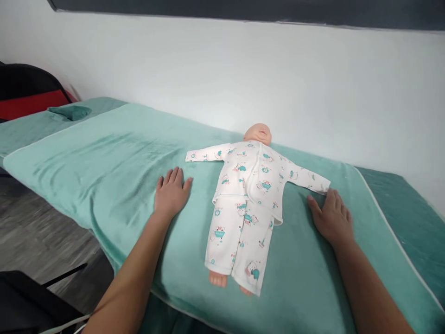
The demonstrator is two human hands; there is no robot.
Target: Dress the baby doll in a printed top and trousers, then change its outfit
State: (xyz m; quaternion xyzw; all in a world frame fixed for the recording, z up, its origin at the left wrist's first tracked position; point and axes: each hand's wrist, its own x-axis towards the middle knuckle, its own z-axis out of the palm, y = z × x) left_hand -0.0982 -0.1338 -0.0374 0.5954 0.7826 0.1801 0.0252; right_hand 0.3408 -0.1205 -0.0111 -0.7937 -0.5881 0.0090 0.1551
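A baby doll (pixel 248 185) lies on its back on a teal towel (pixel 104 171), arms spread, dressed in a white printed top and trousers. Its bare head points toward the wall and its feet toward me. My left hand (pixel 171 192) rests flat on the towel, fingers stretched out, a little left of the doll's body and below its left-side sleeve. My right hand (pixel 332 215) lies flat on the towel too, its fingertips at the cuff of the doll's other sleeve. Neither hand holds anything.
The towel covers a padded table (pixel 413 208) standing against a white wall. A folded dark-teal cloth (pixel 69 112) lies at the far left end. A black and red chair (pixel 28 95) stands behind it. Grey floor and a dark object lie at the lower left.
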